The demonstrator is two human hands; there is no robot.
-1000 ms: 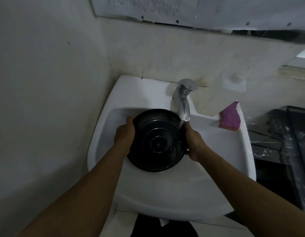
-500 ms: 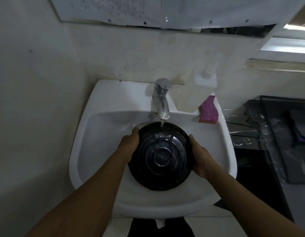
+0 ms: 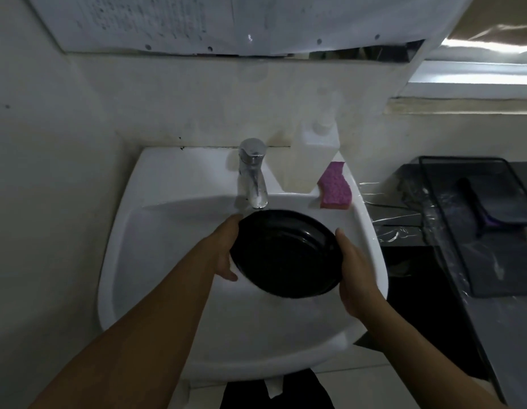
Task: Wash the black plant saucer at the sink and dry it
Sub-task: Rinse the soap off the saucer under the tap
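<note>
1. Over the basin of the white sink [image 3: 123, 231], just below the tap [image 3: 253, 172], the black plant saucer [image 3: 286, 255] hangs in the air, tilted, its hollow turned up towards the camera.
2. The left hand [image 3: 227, 252] grips the left rim with its fingers curled round the edge. The right hand [image 3: 356, 278] clasps the right rim, thumb lying along the edge and the other fingers hidden behind the saucer.
3. The saucer looks smooth and is held only by its edges. If it is wet, it could slip and drop into the basin, most likely when one hand lets go to reach for something.
4. Its far rim sits close under the spout, so a careless lift could knock it against the metal.
5. With the saucer tilted, water would probably run off the low edge and could spill past the front of the sink.
6. The light is dim, and I cannot tell whether water is running.
7. On the sink's back ledge a pink sponge [image 3: 336, 187] lies beside a pale bottle [image 3: 315, 154] that stands against the wall.
8. To the right is a dark tabletop [image 3: 507, 320] under crinkled clear film, carrying a black wire tray [image 3: 433, 184]; the walls are pale and stained, with printed paper [image 3: 168, 22] hung above
</note>
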